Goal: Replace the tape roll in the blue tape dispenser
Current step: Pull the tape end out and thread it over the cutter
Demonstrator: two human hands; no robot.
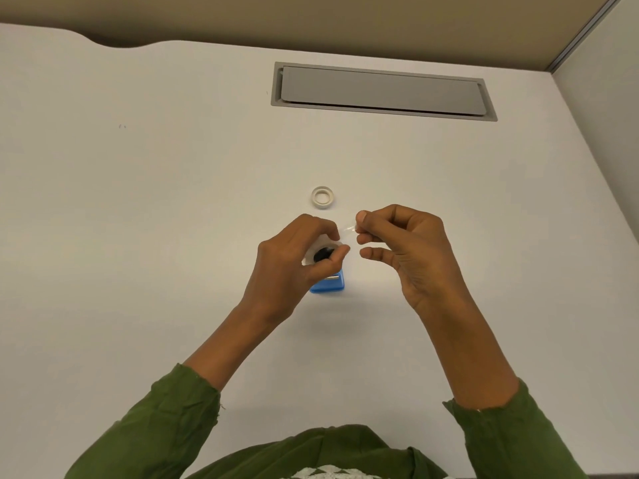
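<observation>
White bench (173, 202); left hand (290, 261) grips tape roll (323, 248) above blue tape dispenser (328, 285). Right hand (404, 243) pinches clear tape end (347, 229). Spare ring (322, 197) just beyond

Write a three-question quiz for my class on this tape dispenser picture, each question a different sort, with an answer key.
1. True or false: the left hand holds a tape roll with a dark hub in its middle.
2. What does the right hand pinch? A) the loose tape end B) a pen C) the desk hatch
3. Fill in: the empty-looking white ring lies flat on the desk, on the ____ side of the hands, away from the person.

Key
1. True; it is held just above the blue dispenser.
2. A
3. far
</observation>
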